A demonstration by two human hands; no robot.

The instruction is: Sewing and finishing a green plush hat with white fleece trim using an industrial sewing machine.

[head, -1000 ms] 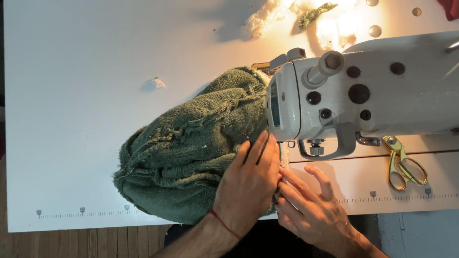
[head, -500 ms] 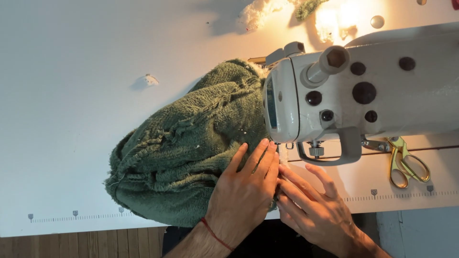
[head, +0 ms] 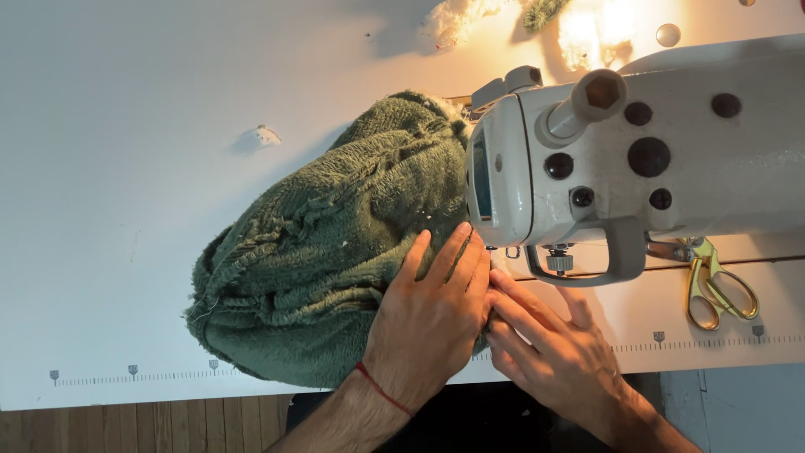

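White table fills most of the view, with a strip of wooden floor at the near edge. Nearest the body, the left hand lies flat, fingers together, pressing on the green fleecy cloth; no closed grip, just an open palm holding the cloth down. Just beside it, touching at the fingertips, the right hand rests with fingers extended toward the foot of the sewing machine, also flat rather than clamped; whether its fingertips pinch the cloth edge I cannot tell. The cloth is bunched in a heap on the table, left of the machine head, its near-right edge running under the hands toward the needle, which is hidden by the machine.

For good work here, both palms should stay flat and steer lightly, fingertips well to the sides of the needle line, and the heap kept loose so it does not drag.

Farther right lie yellow-handled scissors; beyond the machine, scraps of fluff sit under lamp glare.
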